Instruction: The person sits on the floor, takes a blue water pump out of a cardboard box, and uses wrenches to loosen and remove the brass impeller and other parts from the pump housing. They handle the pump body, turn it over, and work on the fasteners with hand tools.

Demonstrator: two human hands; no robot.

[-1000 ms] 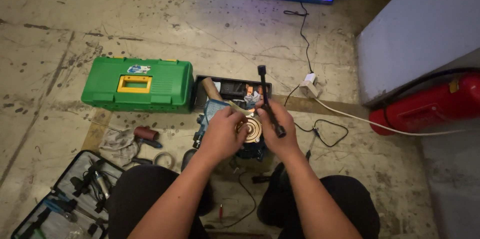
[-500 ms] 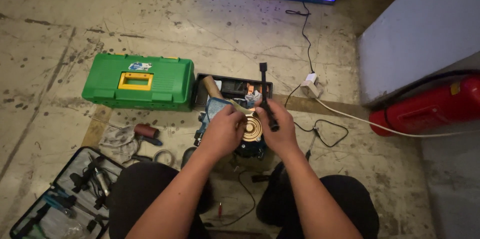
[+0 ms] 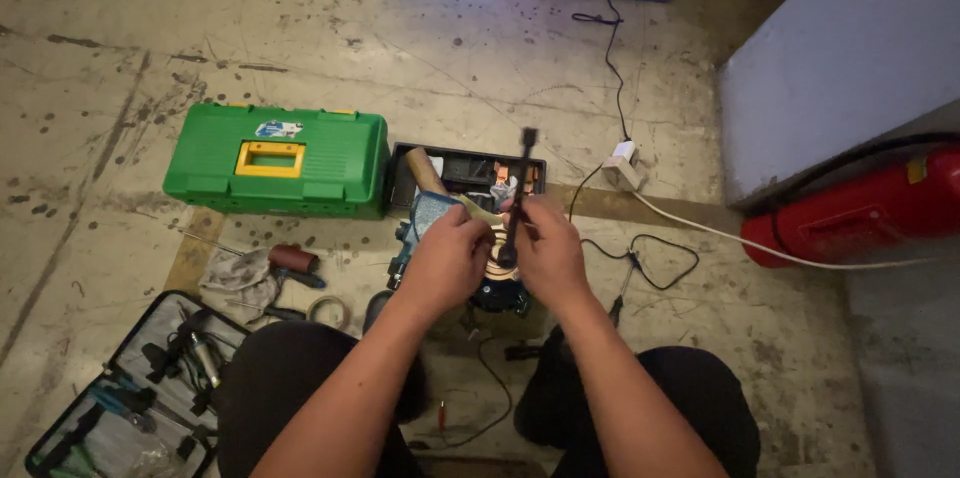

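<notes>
So the person is sitting on the concrete floor [image 3: 300,48] with a blue-bodied power tool [image 3: 425,223] between their knees, casing apparently open, with a ring of copper windings [image 3: 492,273] showing just under the hands. The right hand [image 3: 545,253] is wrapped around a long black tool [image 3: 518,193], something like a driver or socket handle, that stands nearly upright with its lower end down at the copper coil. The left hand [image 3: 448,256] is curled in, pinching something small and pale right beside that shaft; hard to say what, a bit of sleeve or tape maybe.

Progress-wise I'd call it mid-job: the tool looks opened up and the guts exposed, nothing looks closed back up, and bits are lying around. A black parts tray [image 3: 470,170] sits just behind the hands, the green toolbox [image 3: 280,160] is shut to its left, and an open zip case of hand tools [image 3: 130,388] is by the left knee.

What's hidden: the hands cover most of the motor, so I can't tell where the black tool's tip actually lands. The top of that tool is motion-blurred. The red cylinder [image 3: 850,213] on the right is cut off by the frame edge.
</notes>
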